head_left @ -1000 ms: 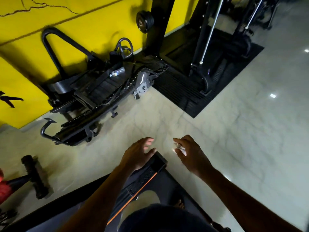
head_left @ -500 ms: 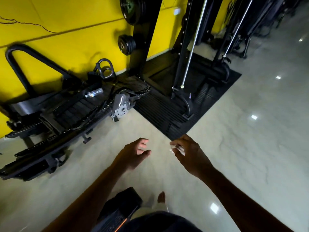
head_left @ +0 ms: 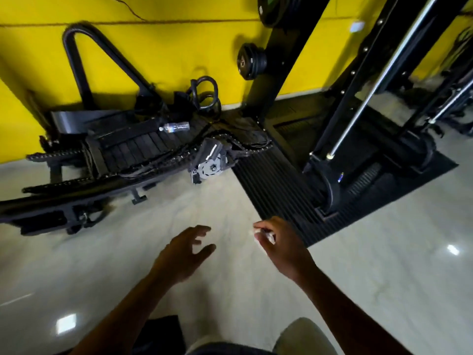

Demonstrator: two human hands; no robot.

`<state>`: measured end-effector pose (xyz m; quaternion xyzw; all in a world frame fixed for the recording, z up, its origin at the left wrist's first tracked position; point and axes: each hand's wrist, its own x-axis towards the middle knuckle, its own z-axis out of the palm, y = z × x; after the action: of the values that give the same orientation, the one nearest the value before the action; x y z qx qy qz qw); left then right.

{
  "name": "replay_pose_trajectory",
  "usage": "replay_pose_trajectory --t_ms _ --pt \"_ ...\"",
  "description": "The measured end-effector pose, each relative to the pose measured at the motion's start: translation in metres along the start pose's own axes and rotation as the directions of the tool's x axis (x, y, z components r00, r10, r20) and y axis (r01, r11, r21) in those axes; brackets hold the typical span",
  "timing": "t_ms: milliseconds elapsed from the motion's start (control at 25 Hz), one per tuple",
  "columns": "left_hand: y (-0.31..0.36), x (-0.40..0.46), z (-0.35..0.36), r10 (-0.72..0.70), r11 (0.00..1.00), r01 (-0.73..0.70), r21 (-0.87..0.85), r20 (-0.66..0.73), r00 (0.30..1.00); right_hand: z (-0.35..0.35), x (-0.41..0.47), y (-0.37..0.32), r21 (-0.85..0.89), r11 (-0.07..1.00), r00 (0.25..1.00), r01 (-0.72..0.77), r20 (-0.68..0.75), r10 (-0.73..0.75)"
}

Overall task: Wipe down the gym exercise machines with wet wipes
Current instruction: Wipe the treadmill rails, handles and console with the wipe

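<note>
My right hand is curled around a small white wet wipe, held above the pale floor near the corner of a black ribbed mat. My left hand hovers beside it, fingers spread and holding nothing. A black cable machine with chrome guide rods stands on the mat ahead to the right. A dismantled black treadmill frame lies on the floor against the yellow wall at the left, beyond both hands.
A clear plastic bottle lies on the treadmill slats. Weight plates hang on the black upright by the wall. More machines stand at the far right. Pale glossy floor stretches to the right and below.
The view has moved forward and right, toward the cable machine and mat. The dark equipment under my hands has slipped out at the bottom edge. Both hands keep their pose.
</note>
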<state>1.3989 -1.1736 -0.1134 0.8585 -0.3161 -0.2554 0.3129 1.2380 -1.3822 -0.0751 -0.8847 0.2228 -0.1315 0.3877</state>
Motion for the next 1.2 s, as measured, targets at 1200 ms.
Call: replay_pose_trajectory --t_ms 1200 --pt "-0.214 -0.143 -0.217 -0.699 0.508 0.705 -0.495 -0.715 0.002 0.395 0.231 -0.350 0.709 0.633 0.028 0.310 0.659 -0.752"
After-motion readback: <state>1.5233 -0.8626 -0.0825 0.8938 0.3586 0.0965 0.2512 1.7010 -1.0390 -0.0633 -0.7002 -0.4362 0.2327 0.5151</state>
